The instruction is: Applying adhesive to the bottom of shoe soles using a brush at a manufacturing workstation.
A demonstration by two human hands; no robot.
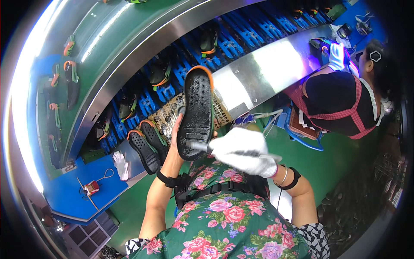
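Note:
In my bare left hand [175, 131] is a black shoe sole [196, 110] with an orange rim at the toe, tilted with its pitted, shiny face up. Most of my left fingers are hidden behind it. My right hand [241, 149], in a white glove and slightly blurred, grips a brush [199, 146] whose tip meets the heel end of the sole. The brush's pale handle sticks out past the right side of the glove. Two similar soles [144, 151] rest side by side left of my left hand, by the conveyor's edge.
Patterned cardboard [166, 118] lies on the metal ledge [258, 75] beyond my hands. A curved conveyor with blue racks [230, 43] carries several shoes. At left, a white glove [120, 165] and a red device [91, 187] lie near a blue table. A co-worker [334, 101] sits at right.

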